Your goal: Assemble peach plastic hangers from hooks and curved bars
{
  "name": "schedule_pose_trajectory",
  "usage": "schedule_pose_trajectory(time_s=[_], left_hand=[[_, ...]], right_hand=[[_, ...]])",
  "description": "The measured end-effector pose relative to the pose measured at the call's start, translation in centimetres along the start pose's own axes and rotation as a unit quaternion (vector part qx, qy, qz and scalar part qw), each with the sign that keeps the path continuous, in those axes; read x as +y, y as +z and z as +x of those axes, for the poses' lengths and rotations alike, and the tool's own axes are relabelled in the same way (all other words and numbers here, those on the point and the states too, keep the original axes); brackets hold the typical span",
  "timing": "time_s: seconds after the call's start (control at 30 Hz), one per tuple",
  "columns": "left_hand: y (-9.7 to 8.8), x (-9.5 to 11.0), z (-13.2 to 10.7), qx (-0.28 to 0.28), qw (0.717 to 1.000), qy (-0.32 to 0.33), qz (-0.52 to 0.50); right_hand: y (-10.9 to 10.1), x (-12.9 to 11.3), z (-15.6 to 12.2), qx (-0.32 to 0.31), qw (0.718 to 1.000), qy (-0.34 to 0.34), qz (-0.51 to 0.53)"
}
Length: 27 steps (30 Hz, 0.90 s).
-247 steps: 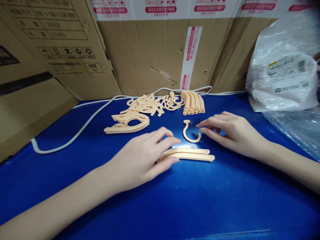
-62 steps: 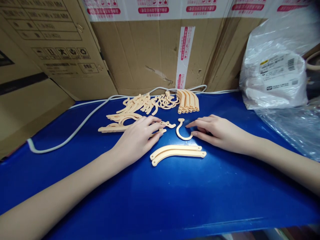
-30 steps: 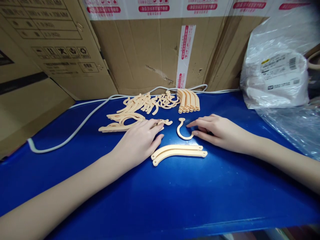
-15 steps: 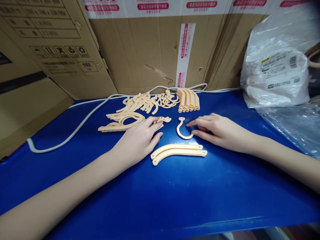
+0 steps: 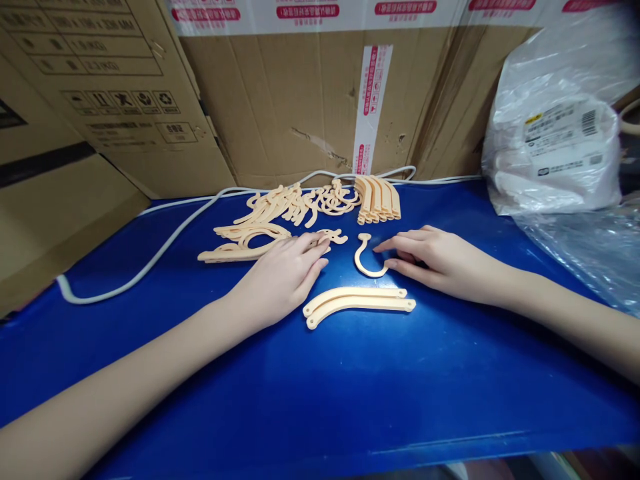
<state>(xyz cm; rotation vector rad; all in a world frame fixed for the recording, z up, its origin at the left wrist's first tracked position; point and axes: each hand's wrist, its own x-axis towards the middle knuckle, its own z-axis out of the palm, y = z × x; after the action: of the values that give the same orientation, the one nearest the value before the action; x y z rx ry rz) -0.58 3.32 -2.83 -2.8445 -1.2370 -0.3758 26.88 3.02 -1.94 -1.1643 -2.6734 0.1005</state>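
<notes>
My left hand (image 5: 280,277) lies flat on the blue table (image 5: 320,387), fingers stretched out, fingertips touching a small peach plastic piece (image 5: 334,235). My right hand (image 5: 440,260) rests palm down with fingers extended, its fingertips against a peach hook (image 5: 367,256). Two long curved peach arms (image 5: 357,303) lie side by side just in front of both hands. Behind my left hand sit assembled hanger shapes (image 5: 245,243). Neither hand grips anything.
A loose pile of peach parts (image 5: 300,203) and a neat stack of curved arms (image 5: 380,200) lie at the back. A white cable (image 5: 150,263) crosses the table. Cardboard boxes (image 5: 300,100) wall the back and left. A plastic bag (image 5: 555,133) sits right.
My left hand left the two curved arms and moved back to the small piece by the hanger shapes. My right hand stayed at the hook. Over the last second almost nothing moved.
</notes>
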Motion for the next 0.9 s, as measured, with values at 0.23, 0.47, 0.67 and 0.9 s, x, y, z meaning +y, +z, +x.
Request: schedule_pose_trajectory(time_s=[0.23, 0.47, 0.67, 0.9], left_hand=[[0.2, -0.2, 0.04, -0.01, 1.0, -0.004, -0.027], [0.4, -0.34, 0.1, -0.004, 0.999, -0.01, -0.053], [0.36, -0.08, 0.18, -0.007, 0.998, -0.018, -0.058], [-0.51, -0.1, 0.04, 0.035, 0.995, 0.024, -0.096]], right_hand=[[-0.03, -0.11, -0.03, -0.002, 1.0, 0.0, -0.001], [-0.05, -0.13, 0.02, -0.004, 1.0, -0.002, 0.002], [0.03, -0.09, -0.02, -0.001, 1.0, -0.001, -0.003], [0.07, -0.03, 0.0, -0.001, 1.0, 0.0, -0.001]])
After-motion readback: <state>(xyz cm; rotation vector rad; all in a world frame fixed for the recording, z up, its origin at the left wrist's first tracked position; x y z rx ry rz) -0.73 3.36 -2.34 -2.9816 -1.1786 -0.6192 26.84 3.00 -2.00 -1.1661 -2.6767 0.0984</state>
